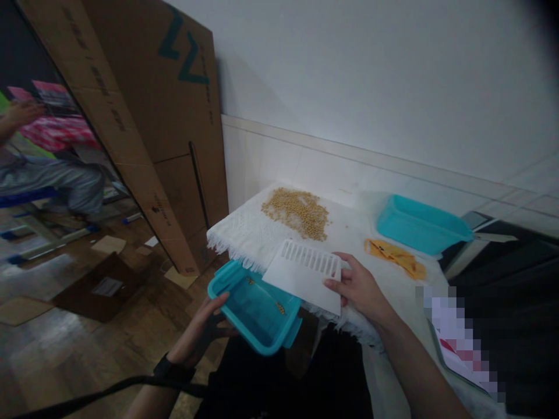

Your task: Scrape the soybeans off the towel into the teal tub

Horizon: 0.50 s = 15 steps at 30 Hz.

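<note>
My left hand [208,322] is closed on the near left rim of a teal plastic box [251,317], which is tilted just below the table's front edge. Two small clusters of soybeans [280,308] lie inside the box. In my right hand [356,283] is a flat white slotted plate [301,278], gripped at its right end between thumb and fingers. The plate slants over the table edge and overlaps the box's far right rim. Behind it, a spread heap of soybeans [299,212] rests on the white fringed cloth [244,230].
A second teal box [423,224] stands at the table's back right, beside a folded yellow cloth [395,258]. A tall cardboard carton [174,116] rises to the left. Flattened cardboard [98,285] lies on the floor, and another person's hand [26,112] shows at far left.
</note>
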Tool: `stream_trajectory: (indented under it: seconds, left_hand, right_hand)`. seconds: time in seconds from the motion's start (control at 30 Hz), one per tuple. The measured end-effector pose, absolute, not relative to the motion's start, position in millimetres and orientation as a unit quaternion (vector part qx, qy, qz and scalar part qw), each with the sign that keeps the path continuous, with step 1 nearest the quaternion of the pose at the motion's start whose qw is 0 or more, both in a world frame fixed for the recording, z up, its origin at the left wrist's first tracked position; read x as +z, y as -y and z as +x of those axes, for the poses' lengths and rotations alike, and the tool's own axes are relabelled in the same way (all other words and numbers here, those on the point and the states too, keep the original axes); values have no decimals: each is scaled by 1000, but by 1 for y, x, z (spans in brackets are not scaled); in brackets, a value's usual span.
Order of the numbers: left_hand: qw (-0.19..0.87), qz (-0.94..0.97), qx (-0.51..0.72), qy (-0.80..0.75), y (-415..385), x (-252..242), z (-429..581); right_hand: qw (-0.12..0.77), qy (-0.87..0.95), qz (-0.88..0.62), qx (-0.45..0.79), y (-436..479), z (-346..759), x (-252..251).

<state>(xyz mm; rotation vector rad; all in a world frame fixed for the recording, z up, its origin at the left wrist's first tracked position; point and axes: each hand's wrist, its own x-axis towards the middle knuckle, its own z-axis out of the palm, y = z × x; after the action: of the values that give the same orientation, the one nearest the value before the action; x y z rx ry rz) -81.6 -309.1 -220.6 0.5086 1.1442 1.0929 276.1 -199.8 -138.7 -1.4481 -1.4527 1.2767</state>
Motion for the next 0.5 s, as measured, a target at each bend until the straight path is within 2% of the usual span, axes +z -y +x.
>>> stream_trajectory:
  seconds: [0.23, 0.5]
  left_hand:
    - [676, 209, 488, -511, 308, -221, -82]
    - [679, 208, 481, -515, 306, -222, -84]
  right_hand:
    - [502, 490, -611, 367, 160, 300, -156]
    - [500, 479, -626, 358, 127, 291, -167]
